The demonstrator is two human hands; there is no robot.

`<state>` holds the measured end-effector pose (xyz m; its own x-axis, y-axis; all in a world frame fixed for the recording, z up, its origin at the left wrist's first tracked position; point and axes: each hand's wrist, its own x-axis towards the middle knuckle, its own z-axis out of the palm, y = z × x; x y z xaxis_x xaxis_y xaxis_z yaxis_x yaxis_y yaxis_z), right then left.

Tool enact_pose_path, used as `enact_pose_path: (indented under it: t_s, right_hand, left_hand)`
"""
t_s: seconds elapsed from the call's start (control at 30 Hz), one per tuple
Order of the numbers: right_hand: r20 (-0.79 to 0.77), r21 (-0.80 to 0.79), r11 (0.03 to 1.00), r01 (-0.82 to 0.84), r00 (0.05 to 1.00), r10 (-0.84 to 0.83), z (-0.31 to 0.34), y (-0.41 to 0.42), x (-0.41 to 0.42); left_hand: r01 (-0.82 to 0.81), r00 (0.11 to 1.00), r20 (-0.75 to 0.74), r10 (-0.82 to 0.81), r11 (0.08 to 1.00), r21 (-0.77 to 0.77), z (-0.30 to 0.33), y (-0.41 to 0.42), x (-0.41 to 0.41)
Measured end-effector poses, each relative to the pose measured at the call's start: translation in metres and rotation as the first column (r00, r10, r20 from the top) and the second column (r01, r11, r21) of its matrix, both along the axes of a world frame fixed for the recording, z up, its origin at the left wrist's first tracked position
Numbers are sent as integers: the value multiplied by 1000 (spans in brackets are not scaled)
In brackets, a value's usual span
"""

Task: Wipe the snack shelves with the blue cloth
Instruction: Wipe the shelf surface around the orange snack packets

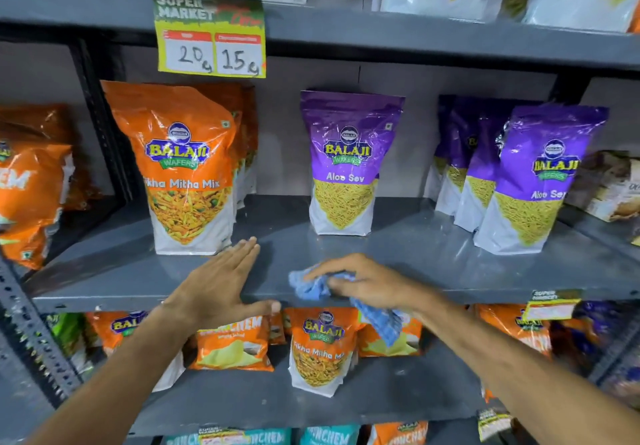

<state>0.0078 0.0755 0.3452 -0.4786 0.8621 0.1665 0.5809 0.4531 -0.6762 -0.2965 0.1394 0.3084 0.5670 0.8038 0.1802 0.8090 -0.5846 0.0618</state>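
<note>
Head view: right hand (363, 283) presses crumpled blue cloth (313, 283) on smooth grey shelf (433, 254).

The grey shelf (433, 254) lies bare along its front edge. An orange Tikha Mitha Mix pouch (188, 170) stands left, one purple Aloo Sev pouch (346, 164) in the middle, and a purple cluster (512, 177) right, with open gaps between them.

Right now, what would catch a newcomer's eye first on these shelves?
Bright snack bags: an orange bag at left and a purple bag mid-shelf. Above hangs a yellow price tag. In front, the right hand presses a blue cloth on the grey shelf; the left hand lies flat.
</note>
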Motion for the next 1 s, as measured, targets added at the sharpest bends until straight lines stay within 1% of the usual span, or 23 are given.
enact_pose_path:
  t_s: [0.03, 0.07, 0.13, 0.2, 0.23, 0.4, 0.43, 0.53, 0.6, 0.67, 0.73, 0.83, 0.9, 0.93, 0.97, 1.0]
  right_hand:
    - [-56, -9, 997, 80, 995, -81, -1, 3, 15]
    - [-66, 14, 988, 155, 986, -154, -4, 8, 27]
    - [57, 136, 965, 225, 971, -234, -11, 18, 42]
    - [187, 178, 963, 202, 954, -235, -17, 26, 38]
    - [212, 180, 966, 185, 952, -222, -18, 30, 29]
    - [254, 231, 972, 48, 961, -108, -13, 22, -25]
    - [258, 218, 976, 28, 962, -86, -12, 17, -28]
    - [162, 125, 992, 19, 986, -40, -5, -3, -22]
    - [119, 90, 987, 130, 983, -141, -4, -13, -7]
    - [165, 143, 947, 287, 937, -309, -6, -16, 18]
    - [214, 198, 899, 390, 878, -428, -10, -21, 44]
    - [231, 245, 845, 476, 818, -527, -12, -30, 70]
    - [241, 246, 840, 483, 809, -536, -11, -34, 78]
    - [203, 214, 853, 476, 833, -515, -10, -35, 81]
    - [109, 149, 871, 469, 867, -486, -7, -36, 84]
    - [-24, 80, 879, 470, 883, -469, -3, -36, 89]
  left_hand:
    - [-7, 1000, -8, 7, 1000, -10, -2, 2, 4]
    - [-15, 1000, -15, 15, 1000, -10, -3, 3, 6]
    - [-23, 999, -26, 23, 1000, -5, -6, 4, 8]
    - [-27, 999, -30, 27, 1000, -3, -6, 3, 8]
    - [-32, 999, -29, 32, 999, -1, -5, 2, 8]
    - [-34, 999, -35, 33, 999, -28, 0, -1, 10]
    - [-34, 999, -29, 33, 999, -29, 2, -2, 11]
    - [-31, 999, -32, 30, 999, -32, 3, -5, 11]
    - [-21, 1000, -15, 20, 999, -26, 1, -6, 8]
    - [-12, 1000, 11, 12, 1000, -11, -1, -8, 7]
    - [15, 1000, 15, -15, 1000, 17, -3, -11, 12]
    - [106, 994, 31, -106, 994, 24, -4, -22, 37]
    - [135, 990, 37, -136, 991, 26, -3, -28, 61]
    - [140, 989, 44, -141, 990, 27, -1, -29, 73]
    - [140, 989, 49, -141, 990, 24, 1, -27, 85]
    - [133, 990, 51, -134, 991, 19, 3, -24, 96]
